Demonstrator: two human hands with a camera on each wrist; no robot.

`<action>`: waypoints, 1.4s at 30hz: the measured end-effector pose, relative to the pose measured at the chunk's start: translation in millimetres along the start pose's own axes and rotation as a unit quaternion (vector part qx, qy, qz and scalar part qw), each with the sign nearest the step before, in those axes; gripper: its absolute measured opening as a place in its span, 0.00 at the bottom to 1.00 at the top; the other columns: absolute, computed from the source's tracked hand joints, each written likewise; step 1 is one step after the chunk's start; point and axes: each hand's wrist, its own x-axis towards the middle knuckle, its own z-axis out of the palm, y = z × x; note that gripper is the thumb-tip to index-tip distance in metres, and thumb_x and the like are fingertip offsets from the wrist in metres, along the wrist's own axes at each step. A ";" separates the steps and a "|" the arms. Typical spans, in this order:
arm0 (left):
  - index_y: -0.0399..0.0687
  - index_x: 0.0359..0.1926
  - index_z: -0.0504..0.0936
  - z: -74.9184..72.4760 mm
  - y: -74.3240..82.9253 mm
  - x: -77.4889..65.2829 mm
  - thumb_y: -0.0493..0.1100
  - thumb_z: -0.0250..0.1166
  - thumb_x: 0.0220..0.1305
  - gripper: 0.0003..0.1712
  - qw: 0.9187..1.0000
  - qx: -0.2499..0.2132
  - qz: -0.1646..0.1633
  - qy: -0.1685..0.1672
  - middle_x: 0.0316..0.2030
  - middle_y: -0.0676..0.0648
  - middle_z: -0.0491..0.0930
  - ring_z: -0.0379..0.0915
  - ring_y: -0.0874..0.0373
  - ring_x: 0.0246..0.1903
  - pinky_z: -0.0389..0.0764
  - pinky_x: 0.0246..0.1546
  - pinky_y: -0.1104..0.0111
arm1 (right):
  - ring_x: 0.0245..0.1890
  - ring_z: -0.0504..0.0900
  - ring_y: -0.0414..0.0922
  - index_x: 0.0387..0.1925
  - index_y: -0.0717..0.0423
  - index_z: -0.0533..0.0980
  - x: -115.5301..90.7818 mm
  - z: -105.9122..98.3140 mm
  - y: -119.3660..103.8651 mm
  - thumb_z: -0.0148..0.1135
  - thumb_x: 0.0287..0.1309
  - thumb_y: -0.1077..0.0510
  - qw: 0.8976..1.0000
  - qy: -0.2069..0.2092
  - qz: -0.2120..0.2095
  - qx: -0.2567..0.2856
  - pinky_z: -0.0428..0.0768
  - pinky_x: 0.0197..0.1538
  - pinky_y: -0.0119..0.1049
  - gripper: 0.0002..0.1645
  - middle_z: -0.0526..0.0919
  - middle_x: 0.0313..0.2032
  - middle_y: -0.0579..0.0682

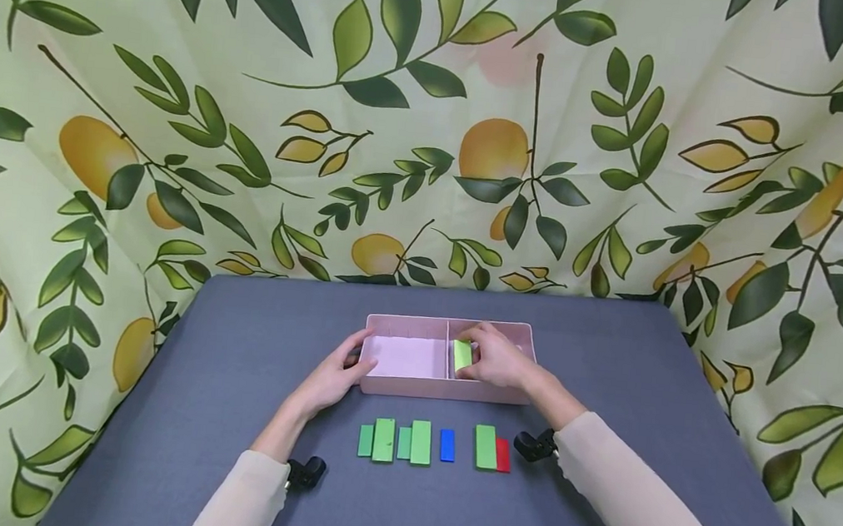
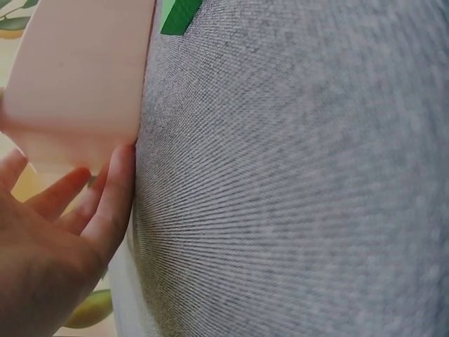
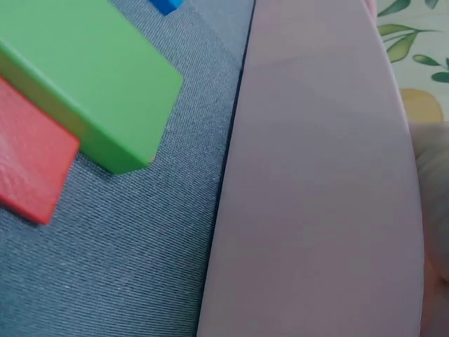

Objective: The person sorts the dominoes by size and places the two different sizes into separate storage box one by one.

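Observation:
A pink two-compartment box [image 1: 410, 388] stands on the table. My left hand [image 1: 332, 376] is at its left end, fingers touching the end wall and lower edge, as the left wrist view shows. My right hand [image 1: 497, 358] reaches into the right compartment and pinches a light green block [image 1: 462, 355], which stands near the divider [image 1: 447, 349]. In the right wrist view the box's front wall [image 3: 316, 182] hides most of that hand and the held block. The left compartment shows only its bare pale floor.
In front of the box lies a row of blocks: larger light green ones [image 1: 383, 440], smaller darker green ones [image 1: 365, 440], a blue one [image 1: 447, 445], and a red one [image 1: 502, 455] beside another light green block [image 1: 485, 447]. A leaf-patterned cloth [image 1: 433, 130] hangs behind the grey table [image 1: 274, 317].

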 end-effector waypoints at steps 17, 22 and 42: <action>0.57 0.79 0.59 1.4 0.1 -1.0 0.49 0.62 0.75 0.36 1.000 -0.005 -0.010 0.000 0.75 0.39 0.58 0.67 0.42 0.66 0.80 0.55 0.56 | 0.40 0.77 0.45 0.56 0.66 0.78 8.8 2.2 -3.0 0.78 0.52 0.58 0.998 -0.034 -0.022 -0.045 0.77 0.42 0.35 0.32 0.79 0.50 0.56; 0.57 0.79 0.59 1.0 -0.7 -0.1 0.50 0.62 0.75 0.37 1.000 0.000 -0.007 0.001 0.75 0.39 0.58 0.67 0.41 0.67 0.79 0.56 0.53 | 0.38 0.79 0.45 0.56 0.67 0.79 4.4 -6.4 -9.9 0.76 0.54 0.57 0.998 -0.015 -0.046 -0.043 0.79 0.43 0.38 0.29 0.80 0.51 0.58; 0.57 0.79 0.58 0.5 -2.1 1.1 0.50 0.61 0.75 0.37 1.000 0.001 0.001 -0.006 0.76 0.39 0.58 0.67 0.42 0.67 0.79 0.56 0.54 | 0.52 0.81 0.49 0.51 0.57 0.83 -41.8 -21.7 -43.9 0.73 0.59 0.49 0.975 0.072 -0.127 -0.170 0.80 0.56 0.48 0.23 0.84 0.48 0.51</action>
